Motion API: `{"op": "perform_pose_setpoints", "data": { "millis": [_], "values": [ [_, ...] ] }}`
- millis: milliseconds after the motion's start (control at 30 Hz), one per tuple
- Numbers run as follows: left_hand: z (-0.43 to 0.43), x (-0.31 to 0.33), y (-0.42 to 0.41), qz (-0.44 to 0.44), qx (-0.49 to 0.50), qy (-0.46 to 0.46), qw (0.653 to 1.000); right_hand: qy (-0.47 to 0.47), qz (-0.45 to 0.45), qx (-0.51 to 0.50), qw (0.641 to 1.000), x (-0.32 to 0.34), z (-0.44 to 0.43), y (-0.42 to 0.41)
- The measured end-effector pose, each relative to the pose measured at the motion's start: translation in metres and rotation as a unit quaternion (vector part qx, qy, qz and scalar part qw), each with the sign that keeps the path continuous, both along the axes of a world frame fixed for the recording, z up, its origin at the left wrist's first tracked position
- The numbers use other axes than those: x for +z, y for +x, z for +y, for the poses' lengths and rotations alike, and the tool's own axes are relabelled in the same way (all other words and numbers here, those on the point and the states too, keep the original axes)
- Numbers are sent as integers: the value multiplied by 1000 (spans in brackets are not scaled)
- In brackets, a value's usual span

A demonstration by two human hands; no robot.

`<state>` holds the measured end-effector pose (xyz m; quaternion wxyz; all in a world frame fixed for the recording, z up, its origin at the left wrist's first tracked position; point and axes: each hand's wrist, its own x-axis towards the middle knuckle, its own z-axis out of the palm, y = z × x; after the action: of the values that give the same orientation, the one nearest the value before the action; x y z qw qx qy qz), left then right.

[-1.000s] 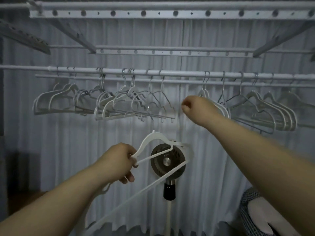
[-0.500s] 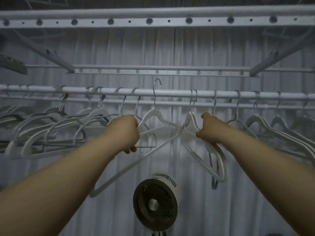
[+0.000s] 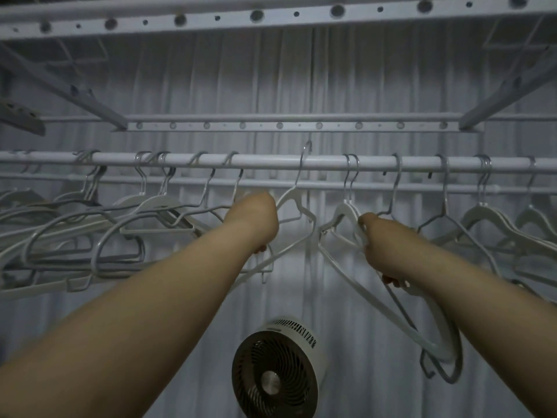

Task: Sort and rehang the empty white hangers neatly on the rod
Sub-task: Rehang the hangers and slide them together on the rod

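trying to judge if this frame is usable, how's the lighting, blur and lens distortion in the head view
Head view: dim, flat grey light with no glare; the left hand and right hand read clearly, slightly soft. Wide-angle bending shows in the rod, which bows toward the edges. The hangers on the left smear into a murky tangle; the fan below is dark but recognisable.

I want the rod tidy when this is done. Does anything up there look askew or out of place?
Yes. The hangers left of the left hand lie bunched and tilted, overlapping one another. The white hanger that hand holds has its hook poking above the rod, not yet seated.
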<state>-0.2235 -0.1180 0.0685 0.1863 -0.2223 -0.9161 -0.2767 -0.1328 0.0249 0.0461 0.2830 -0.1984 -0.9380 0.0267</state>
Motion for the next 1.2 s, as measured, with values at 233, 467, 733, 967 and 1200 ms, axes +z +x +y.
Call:
{"op": "perform_pose_setpoints", "data": {
  "millis": [233,467,733,967,1200],
  "values": [
    [5,-14,-8,-24,-16,15,999,-18,-6,-26,999,2,6,7],
    [-2,-25,9,18,-30,6,999,-2,4,-35,999,-1,9,16],
    [-29,-33,52,172,-11,14,985,64,7,-36,997,-2,-7,33],
    [-96,-39,65,399,23,45,916,169,64,-71,981,9,-48,49],
    [-165,-46,33,273,92,4,958,97,136,41,985,21,-125,34]
  ]
}}
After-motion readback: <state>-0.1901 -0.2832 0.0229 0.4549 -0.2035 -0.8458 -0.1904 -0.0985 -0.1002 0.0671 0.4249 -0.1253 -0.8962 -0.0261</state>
